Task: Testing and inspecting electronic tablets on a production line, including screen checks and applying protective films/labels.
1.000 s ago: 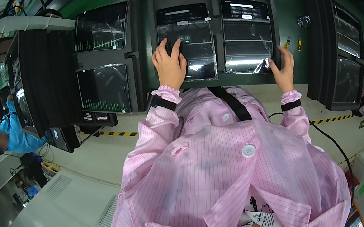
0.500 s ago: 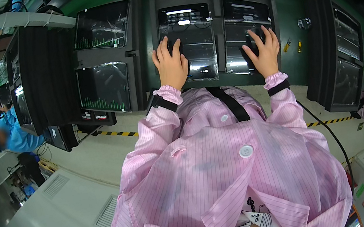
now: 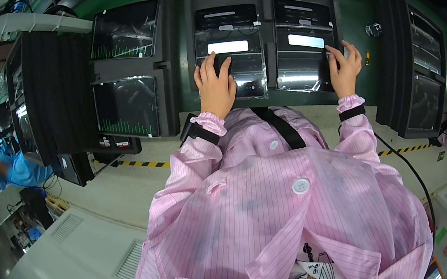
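Two tablets lie side by side in a black foam tray (image 3: pixel 267 20) in front of me, screens up and lit. My left hand (image 3: pixel 216 88) is over the lower left part of the left tablet (image 3: pixel 250 67), fingers spread and tips at the glass below a white bar on the screen. At the right edge of the right tablet (image 3: pixel 300 64) is my right hand (image 3: pixel 347 70), its fingers apart and bent, with nothing visible in them. That tablet shows a similar white bar. Whether the fingertips press on the tablets I cannot tell.
On the left, another foam tray (image 3: pixel 163 61) holds two tablets with green marks along their screens. Stacked black trays (image 3: pixel 65 95) stand beyond, and another stack (image 3: pixel 392 67) is at right. A small yellow item (image 3: pixel 368 58) and a shiny metal piece (image 3: pixel 373 30) lie near my right hand.
My right hand has moved right, from over the right tablet's screen to its edge. My left hand has shifted slightly down and right. White bars have appeared on both screens.
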`<state>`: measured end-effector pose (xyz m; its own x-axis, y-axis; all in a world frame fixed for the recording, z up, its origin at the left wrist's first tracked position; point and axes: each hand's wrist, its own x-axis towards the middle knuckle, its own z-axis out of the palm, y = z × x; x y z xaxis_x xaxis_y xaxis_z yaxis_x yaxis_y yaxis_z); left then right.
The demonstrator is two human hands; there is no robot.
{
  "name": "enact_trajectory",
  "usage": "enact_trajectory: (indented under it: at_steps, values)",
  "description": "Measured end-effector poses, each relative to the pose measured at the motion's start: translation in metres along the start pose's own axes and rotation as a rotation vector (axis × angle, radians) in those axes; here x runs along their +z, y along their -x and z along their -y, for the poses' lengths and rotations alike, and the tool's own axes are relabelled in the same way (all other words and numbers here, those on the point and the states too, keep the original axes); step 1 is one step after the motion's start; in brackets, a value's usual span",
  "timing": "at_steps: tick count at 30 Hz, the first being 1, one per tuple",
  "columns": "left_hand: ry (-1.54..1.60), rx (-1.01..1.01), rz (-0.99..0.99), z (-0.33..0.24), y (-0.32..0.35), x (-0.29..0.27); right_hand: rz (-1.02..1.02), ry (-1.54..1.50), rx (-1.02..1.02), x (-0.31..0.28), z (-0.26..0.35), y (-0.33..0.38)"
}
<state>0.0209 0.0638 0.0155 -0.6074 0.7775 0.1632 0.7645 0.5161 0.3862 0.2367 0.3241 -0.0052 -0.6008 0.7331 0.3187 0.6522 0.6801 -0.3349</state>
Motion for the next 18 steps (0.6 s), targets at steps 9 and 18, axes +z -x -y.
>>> enact_trajectory:
  at_steps: [9, 18]
  values:
    - [-0.023, 0.054, -0.039, -0.008, -0.023, 0.012, -0.033, -0.008, -0.016, 0.001, 0.013, -0.001]
    - [-0.035, 0.065, -0.008, -0.019, -0.029, 0.011, -0.086, 0.005, 0.103, -0.009, -0.027, 0.009]
